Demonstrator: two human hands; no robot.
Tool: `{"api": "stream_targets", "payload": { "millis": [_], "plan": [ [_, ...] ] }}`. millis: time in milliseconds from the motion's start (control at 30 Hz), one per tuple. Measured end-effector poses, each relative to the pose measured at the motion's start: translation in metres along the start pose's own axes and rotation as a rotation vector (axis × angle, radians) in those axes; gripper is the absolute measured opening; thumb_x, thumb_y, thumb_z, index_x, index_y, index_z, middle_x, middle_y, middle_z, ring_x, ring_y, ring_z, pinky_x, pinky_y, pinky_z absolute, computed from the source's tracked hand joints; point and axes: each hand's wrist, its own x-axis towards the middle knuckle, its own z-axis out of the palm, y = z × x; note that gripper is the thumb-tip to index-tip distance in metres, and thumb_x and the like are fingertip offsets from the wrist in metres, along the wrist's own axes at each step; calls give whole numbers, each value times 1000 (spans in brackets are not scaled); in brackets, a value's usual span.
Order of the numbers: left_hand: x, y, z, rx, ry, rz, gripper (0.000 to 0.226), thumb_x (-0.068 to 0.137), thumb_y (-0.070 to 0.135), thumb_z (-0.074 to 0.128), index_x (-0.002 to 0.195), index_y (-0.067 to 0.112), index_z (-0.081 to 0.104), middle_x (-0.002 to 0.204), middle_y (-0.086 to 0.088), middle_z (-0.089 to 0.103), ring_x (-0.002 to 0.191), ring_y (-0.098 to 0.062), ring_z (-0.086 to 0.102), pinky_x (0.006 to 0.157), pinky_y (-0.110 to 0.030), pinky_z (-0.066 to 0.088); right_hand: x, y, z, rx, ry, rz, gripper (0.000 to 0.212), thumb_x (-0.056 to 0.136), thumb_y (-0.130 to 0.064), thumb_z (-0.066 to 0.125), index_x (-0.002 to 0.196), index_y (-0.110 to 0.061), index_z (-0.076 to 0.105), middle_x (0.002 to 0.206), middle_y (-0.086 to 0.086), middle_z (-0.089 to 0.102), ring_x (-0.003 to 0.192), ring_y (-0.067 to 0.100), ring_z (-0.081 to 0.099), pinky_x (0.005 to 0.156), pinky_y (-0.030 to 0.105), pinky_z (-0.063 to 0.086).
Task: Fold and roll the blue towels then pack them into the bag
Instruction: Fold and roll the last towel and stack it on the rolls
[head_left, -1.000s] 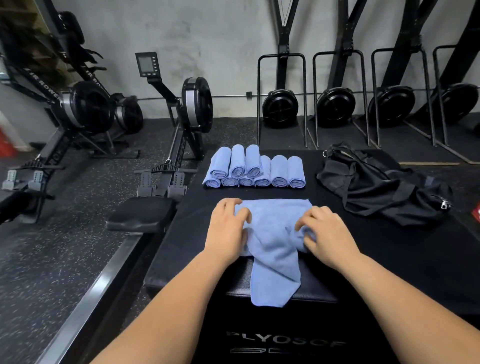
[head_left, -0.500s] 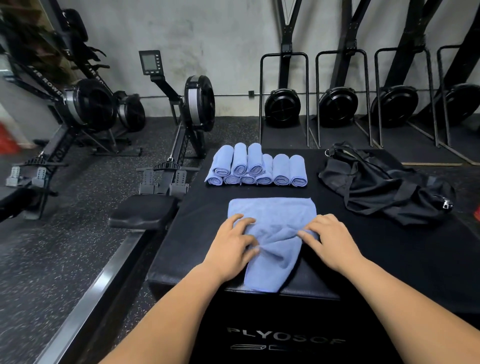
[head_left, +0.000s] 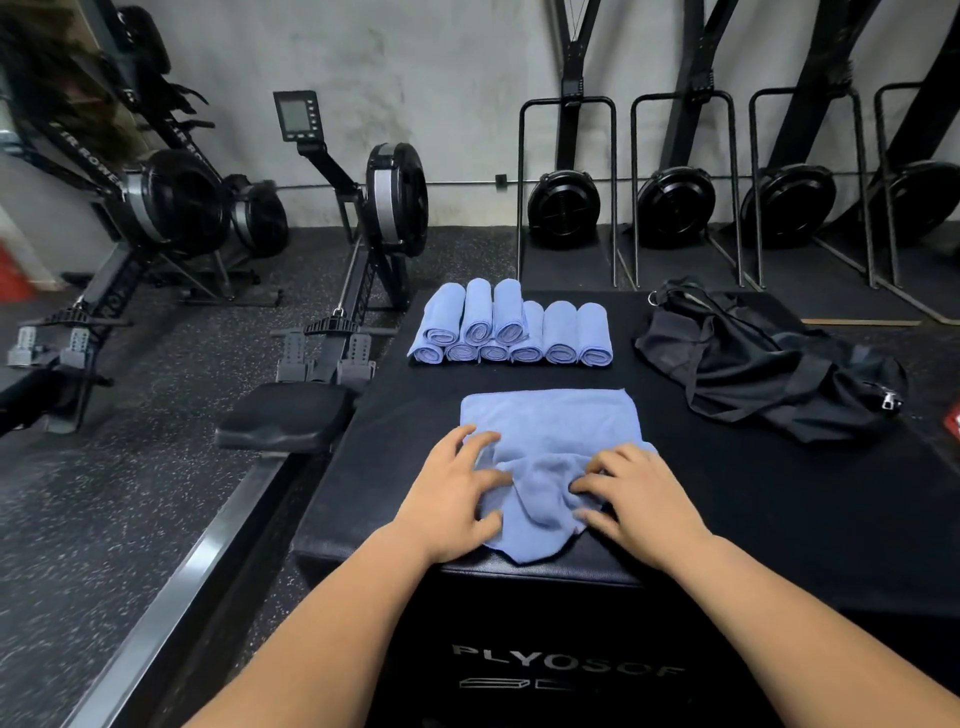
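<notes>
Surface: a black padded box (head_left: 727, 493) with pale lettering on its front face (only "PLYOSOF" is readable).
Open towel: a blue towel (head_left: 550, 421) lies at the near middle of the box top. Its far half is flat, its near half is bunched, and one corner droops over the front edge.
Left hand (head_left: 457, 493): palm down on the towel's left side, fingers spread and pressing the cloth.
Right hand (head_left: 644, 499): on the towel's right side with fingers bent. Cloth is gathered at the fingertips, but I cannot tell whether it is actually pinched.
Rolled towels (head_left: 511, 332): nine blue rolls at the far edge, six side by side with three stacked on the left ones.
Bag (head_left: 769, 374): black and slumped at the far right of the box top, well apart from the rolls.
Floor (head_left: 130, 467): dark speckled rubber.
Room: a rowing machine (head_left: 384, 208) just left of the box, its seat (head_left: 285, 415) near the box corner. Another rower (head_left: 171, 197) stands further left. Black fan-wheel machines (head_left: 563, 202) stand along the grey wall (head_left: 441, 62).
</notes>
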Motion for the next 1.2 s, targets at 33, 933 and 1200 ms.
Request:
{"api": "stream_targets", "payload": {
  "millis": [33,933,1200],
  "plan": [
    [-2,0,0,15,-25,6,44,78,47,66,121,37,73,159,-2,42,148,-40,31,125,-48,27,2,0,2,13,39,27,34,90,-64,53,101,-41,75,99,-17,59,97,19,53,81,38,44],
    [11,-13,-4,-148,65,-281,32,74,32,82,104,38,73,136,3,55,131,-26,39,109,-37,36,-3,19,-23,27,-234,151,48,84,-77,50,118,-48,69,109,-25,61,107,10,51,88,37,43],
    [12,-20,3,-130,128,-333,12,89,37,80,96,27,77,133,6,61,129,-24,40,107,-39,38,-5,27,-28,-38,-126,-3,29,86,-66,61,90,-37,63,85,-22,60,99,13,54,80,37,45]
  ]
}}
